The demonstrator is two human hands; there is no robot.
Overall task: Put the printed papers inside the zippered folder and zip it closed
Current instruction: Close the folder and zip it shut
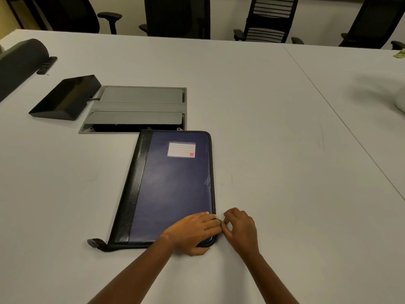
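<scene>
A blue zippered folder (173, 185) with a black spine strip and a white label lies closed and flat on the white table (274, 128). My left hand (195, 231) presses flat on its near right corner, fingers spread over the cover. My right hand (240, 227) sits just off the folder's right edge, thumb and fingers pinched at the zipper pull (219, 220) near that corner. A black zipper tab (95, 242) sticks out at the near left corner. No printed papers are visible.
A grey recessed cable box (135, 108) with two lids sits just behind the folder, and a black wedge-shaped device (65, 98) lies left of it. A dark cylinder (19, 60) lies at far left. Office chairs (269, 18) line the far edge.
</scene>
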